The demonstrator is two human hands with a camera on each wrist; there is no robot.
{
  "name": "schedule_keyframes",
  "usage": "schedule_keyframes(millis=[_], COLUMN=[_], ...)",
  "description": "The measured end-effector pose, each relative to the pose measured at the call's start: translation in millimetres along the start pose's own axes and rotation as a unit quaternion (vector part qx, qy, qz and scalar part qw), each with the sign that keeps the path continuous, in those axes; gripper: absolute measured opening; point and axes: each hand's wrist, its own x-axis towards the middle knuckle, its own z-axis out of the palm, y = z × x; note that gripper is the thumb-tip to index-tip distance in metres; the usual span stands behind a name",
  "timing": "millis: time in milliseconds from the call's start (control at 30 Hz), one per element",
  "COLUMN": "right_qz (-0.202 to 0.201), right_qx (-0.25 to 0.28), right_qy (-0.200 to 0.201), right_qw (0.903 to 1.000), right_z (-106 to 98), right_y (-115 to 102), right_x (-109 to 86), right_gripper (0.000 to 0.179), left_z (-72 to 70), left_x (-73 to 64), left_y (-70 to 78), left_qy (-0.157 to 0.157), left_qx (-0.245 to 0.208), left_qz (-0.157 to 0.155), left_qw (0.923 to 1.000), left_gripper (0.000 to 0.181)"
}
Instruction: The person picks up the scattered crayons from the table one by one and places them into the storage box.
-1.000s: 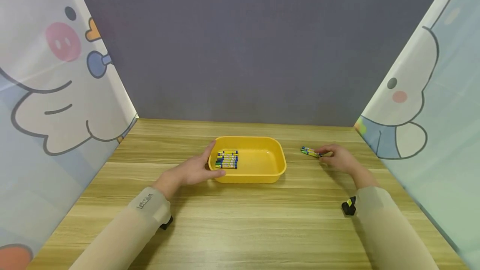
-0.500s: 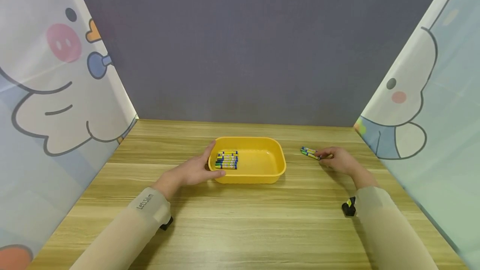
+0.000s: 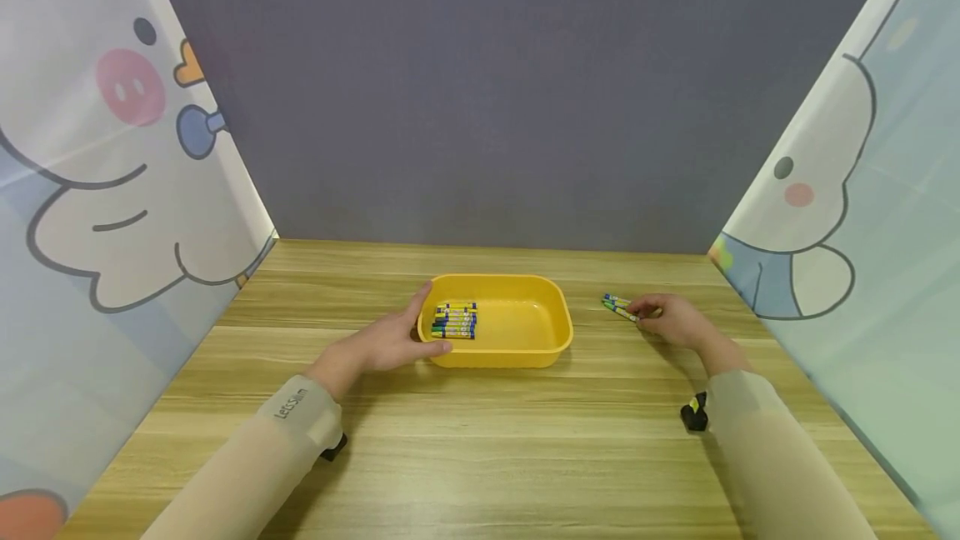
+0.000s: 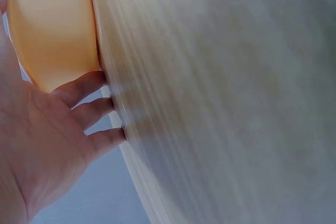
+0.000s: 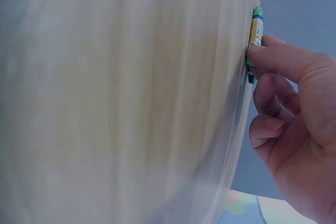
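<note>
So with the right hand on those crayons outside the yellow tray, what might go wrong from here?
The right hand pinches the green crayon toward one end, so it could swivel or slip. The other crayon lies right beside it and might get knocked or roll away. The left hand spans one end of the yellow tray; a bump there could disturb the crayon row inside.

Right hand (image 5: pixel 307 127) pinches green-tipped crayon (image 5: pixel 256 30); streaked tabletop (image 5: pixel 131 98) beside.

We see a yellow tray (image 3: pixel 521 332), crayons (image 3: pixel 456 322) side by side in its left end, a green-tipped crayon (image 3: pixel 619 311) outside, right
</note>
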Motion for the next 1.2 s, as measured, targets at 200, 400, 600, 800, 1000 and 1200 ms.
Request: schedule_keyframes(millis=[200,400,600,800,1000,1200], right_qz=[0.007,-0.012,-0.024,-0.043,-0.07,-0.099], right_qx=[-0.002,0.002,0.019,0.035,0.054,0.071], right_qy=[0.003,0.028,0.024,0.022,0.016,0.008], right_qw=[1.0,0.9995,0.9993,0.9982,0.996,0.9925], right_z=[2,4,1,1,10,29], right_y=[-6,-20,-51,-83,-112,-138], right_x=[1.6,5.9,12.5,19.0,30.8,47.4], right_gripper=[0.028,0.027,0.028,0.028,0.028,0.027], left_z=[0.8,0.9,0.6,0.8,0.3,0.9], left_x=[0.3,1.3,0.8,1.7,2.4,2.1], left_y=[0.2,-0.2,0.1,0.3,-1.1,-1.7], left_qy=[0.0,0.0,-0.003,-0.005,-0.002,-0.001], left_qx=[0.003,0.005,0.006,0.005,0.004,0.007], left_qz=[0.0,0.0,-0.003,-0.004,0.002,-0.003], left_qw=[1.0,1.0,1.0,1.0,1.0,1.0], left_gripper=[0.126,0.125,0.125,0.125,0.126,0.127])
